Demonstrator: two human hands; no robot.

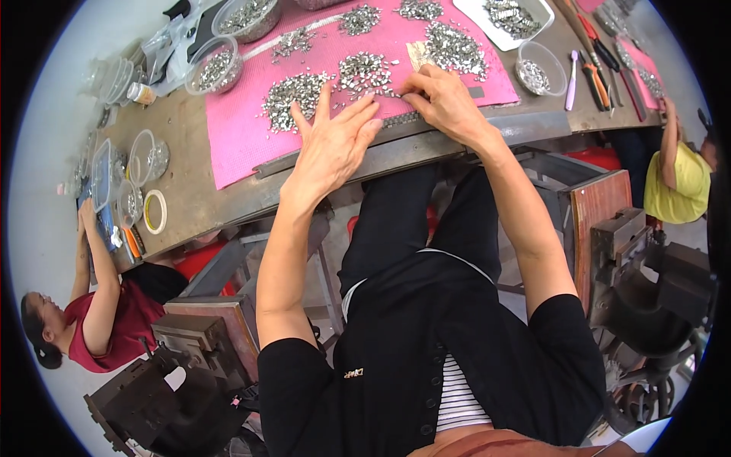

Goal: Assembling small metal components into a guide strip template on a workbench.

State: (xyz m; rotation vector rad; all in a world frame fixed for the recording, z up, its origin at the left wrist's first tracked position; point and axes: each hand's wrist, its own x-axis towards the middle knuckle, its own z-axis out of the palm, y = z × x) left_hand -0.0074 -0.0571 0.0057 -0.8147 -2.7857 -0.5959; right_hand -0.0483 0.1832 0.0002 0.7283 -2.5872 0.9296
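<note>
In the head view, holds the left hand (331, 145) wide, fingers spread above the pink mat (232, 152), with two fingertips over the edge of the left pile (289, 95) of metal bits. Bunches the right hand (445, 103) narrow, thumb and fingers drawn together just beyond the strip (400, 119) at the mat's near edge; cannot tell of any bit in the pinch. Has the middle pile (364, 74) ahead, between both hands, and the right pile (461, 52) just past the right hand. Shows, farther right, a white tray (476, 17) with more bits, then a tub (560, 72), a toothbrush (572, 76) and pliers (598, 85) on the table (186, 206).
</note>
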